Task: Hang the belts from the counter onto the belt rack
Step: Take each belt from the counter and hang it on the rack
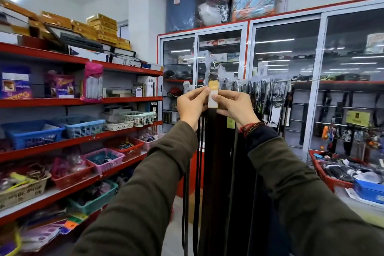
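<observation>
I hold a dark brown belt (212, 151) upright in front of me, its silver buckle (214, 66) at the top. A yellow and white tag (213, 95) wraps the strap below the buckle. My left hand (192, 106) pinches the tag from the left and my right hand (234, 108) grips it from the right. The strap hangs straight down between my forearms. Behind it, the belt rack (301, 80) carries several dark belts (268, 97) in plastic wrap on a horizontal bar. The buckle is level with the left end of the rack.
Red shelves (79, 104) on the left hold baskets and boxes. Glass-door cabinets (286, 52) stand behind the rack. A red basket (324, 174) of goods sits on the counter (365, 212) at the right. Thin dark straps (186, 203) hang beside my left forearm.
</observation>
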Demonstrator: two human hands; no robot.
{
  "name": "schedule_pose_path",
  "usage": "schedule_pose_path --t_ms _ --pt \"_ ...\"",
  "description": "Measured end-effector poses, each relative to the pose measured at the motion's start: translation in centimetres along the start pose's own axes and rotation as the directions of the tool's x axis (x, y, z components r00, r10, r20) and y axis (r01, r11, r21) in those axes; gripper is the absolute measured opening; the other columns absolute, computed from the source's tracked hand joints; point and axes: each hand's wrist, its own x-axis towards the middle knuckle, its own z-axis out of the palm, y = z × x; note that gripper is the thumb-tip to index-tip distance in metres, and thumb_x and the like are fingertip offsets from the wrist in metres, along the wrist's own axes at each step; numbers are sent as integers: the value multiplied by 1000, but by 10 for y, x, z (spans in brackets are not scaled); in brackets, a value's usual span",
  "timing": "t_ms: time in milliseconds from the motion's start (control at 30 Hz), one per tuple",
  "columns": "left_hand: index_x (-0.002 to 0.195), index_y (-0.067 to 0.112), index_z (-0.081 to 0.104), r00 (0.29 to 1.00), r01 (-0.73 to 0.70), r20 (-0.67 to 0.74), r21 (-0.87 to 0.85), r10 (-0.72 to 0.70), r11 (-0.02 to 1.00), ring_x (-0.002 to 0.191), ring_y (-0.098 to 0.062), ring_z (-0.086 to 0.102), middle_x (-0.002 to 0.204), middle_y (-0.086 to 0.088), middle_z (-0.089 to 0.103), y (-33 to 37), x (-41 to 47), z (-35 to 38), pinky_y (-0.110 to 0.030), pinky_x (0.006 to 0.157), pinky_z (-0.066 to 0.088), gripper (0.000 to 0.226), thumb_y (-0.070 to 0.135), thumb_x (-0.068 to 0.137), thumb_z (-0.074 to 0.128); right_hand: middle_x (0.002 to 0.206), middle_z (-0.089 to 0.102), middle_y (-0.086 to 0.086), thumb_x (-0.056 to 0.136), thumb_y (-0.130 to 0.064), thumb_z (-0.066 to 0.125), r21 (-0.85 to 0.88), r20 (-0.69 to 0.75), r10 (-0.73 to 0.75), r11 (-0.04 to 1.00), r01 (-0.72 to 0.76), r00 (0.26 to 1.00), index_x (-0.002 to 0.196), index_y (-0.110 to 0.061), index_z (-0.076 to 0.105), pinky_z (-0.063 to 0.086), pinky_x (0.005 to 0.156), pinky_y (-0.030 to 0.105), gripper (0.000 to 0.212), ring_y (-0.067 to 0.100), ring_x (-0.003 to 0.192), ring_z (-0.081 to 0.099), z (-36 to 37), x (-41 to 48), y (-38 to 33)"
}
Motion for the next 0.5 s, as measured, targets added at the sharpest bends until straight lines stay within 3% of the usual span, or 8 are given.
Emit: schedule_pose_path --t_ms 100,267,400,500 --pt "105 4 76 998 -50 -49 -48 48 998 88 -23 74 106 -20 76 -7 -1 -1 -23 65 63 14 6 92 72 94 75 8 88 -9 73 -15 11 -12 1000 12 1000 112 -5 73 63 66 23 25 6 78 73 2 2 3" --pt "107 0 75 999 -9 -51 -43 6 999 71 -12 73 97 -16 76 -10 3 -5 -19 56 59 18 6 90 73 106 74 17 87 -9 73 -31 -14 31 999 -31 999 110 -4 73 62 82 36 23 24 99 70 7 7 10" --pt "106 -1 76 999 4 -44 -18 -4 1000 66 -12 73 90 -14 77 -10 7 -8 -19 53 57 19 7 88 75 87 76 5 86 -10 75 -1 -10 49 999 -49 999 91 -16 75 62 67 25 8 13 79 71 7 9 15" --pt "101 3 78 999 21 -34 -25 -22 999 61 -8 74 80 -6 78 -11 7 -11 -18 51 56 14 7 88 76 79 76 3 85 -8 74 23 6 62 998 -62 998 83 -18 74 61 60 23 11 9 70 74 7 10 16"
